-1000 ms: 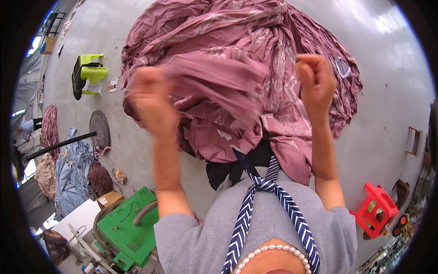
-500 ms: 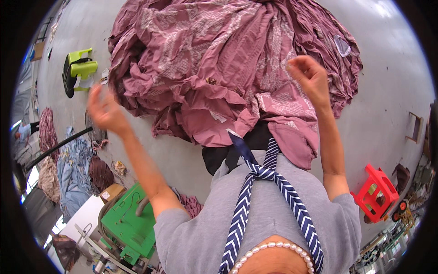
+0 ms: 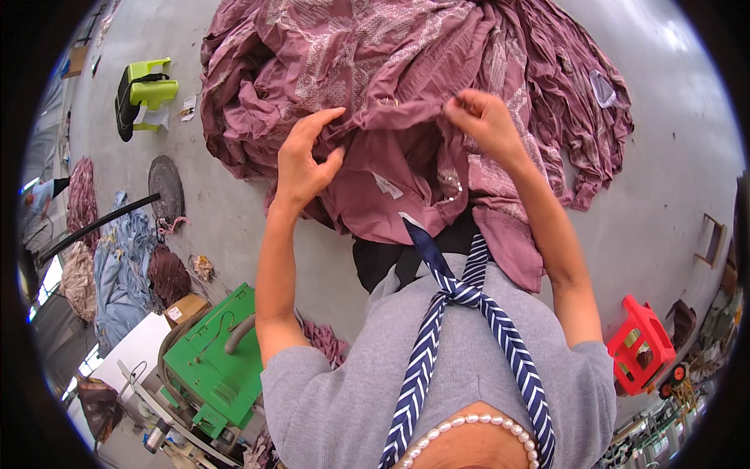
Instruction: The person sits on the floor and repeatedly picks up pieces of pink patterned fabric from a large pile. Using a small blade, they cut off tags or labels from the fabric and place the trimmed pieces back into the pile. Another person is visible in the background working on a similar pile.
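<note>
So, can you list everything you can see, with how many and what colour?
big cloth pile: one, dusty pink, top middle
label: one, white, on the pile
lime stool: one, yellow-green, upper left
round disc: one, grey, left
pole: one, black, left
other cloth heaps: several, blue, pink, beige, brown, mostly left
cardboard box: one, brown, lower left
boxy machine: one, green, lower left
frame: one, brown, far right
plastic stool: one, red, lower right
rim clutter: many, mixed, too small to tell
shirt: one, grey, bottom middle
scarf: one, navy and white, over the shirt
necklace: one, white, bottom
left hand: one, bare, open near a pink fold
right hand: one, bare, pinching that fold
</note>
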{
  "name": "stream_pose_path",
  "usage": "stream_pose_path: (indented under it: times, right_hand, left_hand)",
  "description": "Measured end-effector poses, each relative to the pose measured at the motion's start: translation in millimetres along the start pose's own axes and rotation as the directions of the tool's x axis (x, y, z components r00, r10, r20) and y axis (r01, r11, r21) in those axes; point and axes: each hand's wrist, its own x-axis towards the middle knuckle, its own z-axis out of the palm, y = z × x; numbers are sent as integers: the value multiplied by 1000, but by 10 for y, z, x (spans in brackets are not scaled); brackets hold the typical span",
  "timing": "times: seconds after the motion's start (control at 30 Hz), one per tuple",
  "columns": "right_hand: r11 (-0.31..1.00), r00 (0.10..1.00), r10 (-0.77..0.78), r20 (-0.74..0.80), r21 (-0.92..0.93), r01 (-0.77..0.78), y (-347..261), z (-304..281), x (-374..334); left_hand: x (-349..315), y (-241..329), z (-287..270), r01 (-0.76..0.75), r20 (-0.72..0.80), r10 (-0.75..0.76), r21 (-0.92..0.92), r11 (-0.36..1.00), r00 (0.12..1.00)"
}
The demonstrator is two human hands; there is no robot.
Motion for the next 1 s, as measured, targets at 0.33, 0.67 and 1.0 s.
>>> stream_pose_path:
  times: [0.33, 0.67, 1.0]
  right_hand:
    - [998, 998, 61, -29, 9, -61, 144, -207, 464]
    - [754, 910, -344, -230, -645, 122, -81, -86, 272]
    - [883, 920, -379, 97, -261, 391, -335, 414, -700]
  left_hand:
    - [-42, 155, 174, -356, -244, 414, 250, 901, 877]
    - [-120, -68, 209, -482, 295, 395, 348, 804, 870]
    - [347, 293, -70, 288, 362, -97, -525, 801, 927]
